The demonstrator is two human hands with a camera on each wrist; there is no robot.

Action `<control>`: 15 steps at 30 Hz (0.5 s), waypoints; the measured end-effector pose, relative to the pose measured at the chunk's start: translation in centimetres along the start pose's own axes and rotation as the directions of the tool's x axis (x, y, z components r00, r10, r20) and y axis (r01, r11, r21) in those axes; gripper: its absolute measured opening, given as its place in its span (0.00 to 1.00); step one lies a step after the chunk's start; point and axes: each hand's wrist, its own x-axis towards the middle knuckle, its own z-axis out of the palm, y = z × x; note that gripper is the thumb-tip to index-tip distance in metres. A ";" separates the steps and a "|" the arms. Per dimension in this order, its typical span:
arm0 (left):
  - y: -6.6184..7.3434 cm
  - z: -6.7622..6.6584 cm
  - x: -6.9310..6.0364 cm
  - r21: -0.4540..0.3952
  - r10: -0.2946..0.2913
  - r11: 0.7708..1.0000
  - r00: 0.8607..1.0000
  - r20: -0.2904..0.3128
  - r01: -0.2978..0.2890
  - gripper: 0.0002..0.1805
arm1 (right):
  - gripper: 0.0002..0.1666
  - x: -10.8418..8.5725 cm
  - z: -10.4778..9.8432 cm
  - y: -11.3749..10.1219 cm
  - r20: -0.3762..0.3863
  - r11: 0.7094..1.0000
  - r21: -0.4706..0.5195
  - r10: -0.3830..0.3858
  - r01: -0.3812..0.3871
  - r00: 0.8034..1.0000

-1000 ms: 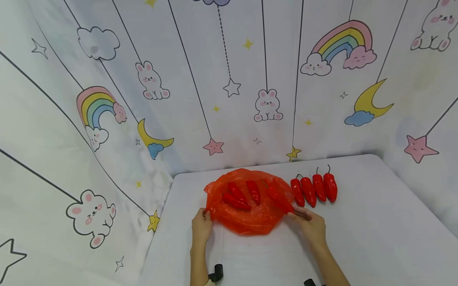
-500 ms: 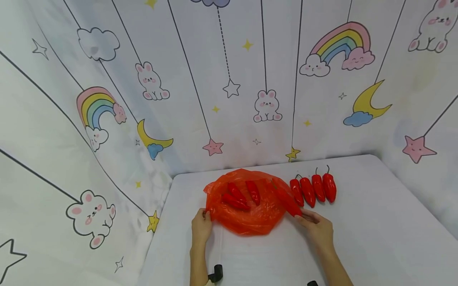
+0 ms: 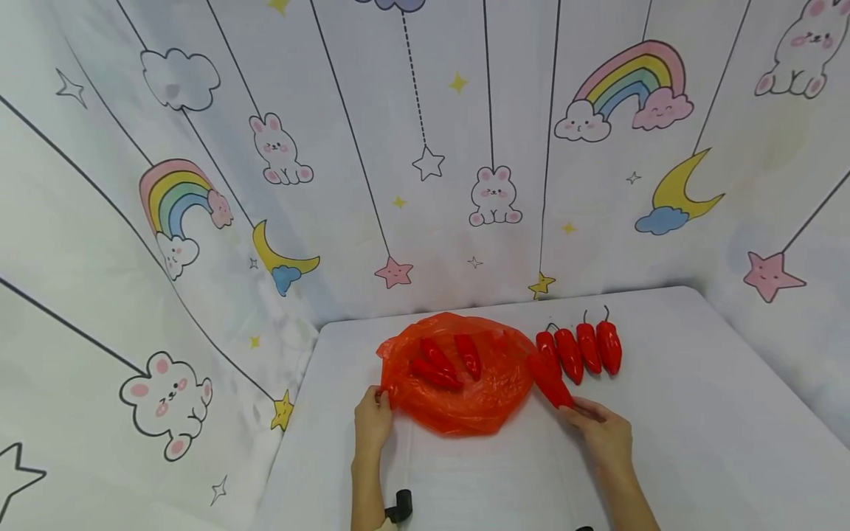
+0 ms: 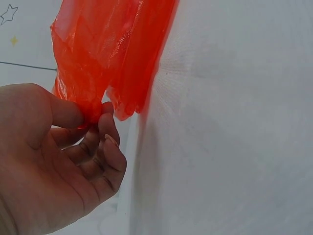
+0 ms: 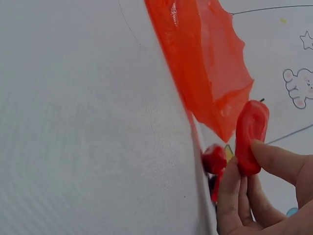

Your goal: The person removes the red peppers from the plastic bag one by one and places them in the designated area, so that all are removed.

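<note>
An orange-red plastic bag (image 3: 458, 417) lies spread on the table, with several red chili peppers (image 3: 440, 355) on or in it. My left hand (image 3: 373, 420) pinches the bag's left edge between thumb and fingertips; the left wrist view shows the gathered plastic (image 4: 90, 110) in that pinch. In my right hand (image 3: 603, 434) is another red chili pepper (image 3: 550, 382), gripped near its lower tip, its stem end pointing away. That pepper is just off the bag's right side, in front of the row of peppers. The right wrist view shows thumb and fingers around the pepper (image 5: 252, 132).
Several red chili peppers (image 3: 587, 348) stand in a row at the back right of the white table (image 3: 697, 413), stems toward the wall. Behind the table hangs a white cloth (image 3: 451, 243) printed with rabbits, stars and rainbows.
My right hand has moved right and slightly toward me, drawing the pepper from over the bag to beside it. The left hand keeps its pinch on the bag.
</note>
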 end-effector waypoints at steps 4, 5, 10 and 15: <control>0.0 0.1 0.1 0.005 -0.011 1.000 1.000 0.007 0.011 0.08 | 0.41 0.1 -0.5 0.0 -0.059 0.999 0.034 0.014 -0.012 0.998; -0.1 0.0 0.1 0.008 -0.012 1.000 1.000 0.008 0.012 0.08 | 0.40 0.1 -0.6 0.0 -0.072 0.999 0.039 0.018 -0.016 0.997; -0.1 0.0 0.1 0.012 -0.005 1.000 1.000 0.008 0.005 0.09 | 0.41 0.3 -1.4 0.0 -0.115 0.998 0.054 0.037 -0.031 0.993; -0.1 0.2 0.2 0.013 -0.005 1.000 1.000 0.007 0.005 0.09 | 0.42 0.5 -2.2 0.1 -0.134 0.993 0.102 0.078 -0.065 0.988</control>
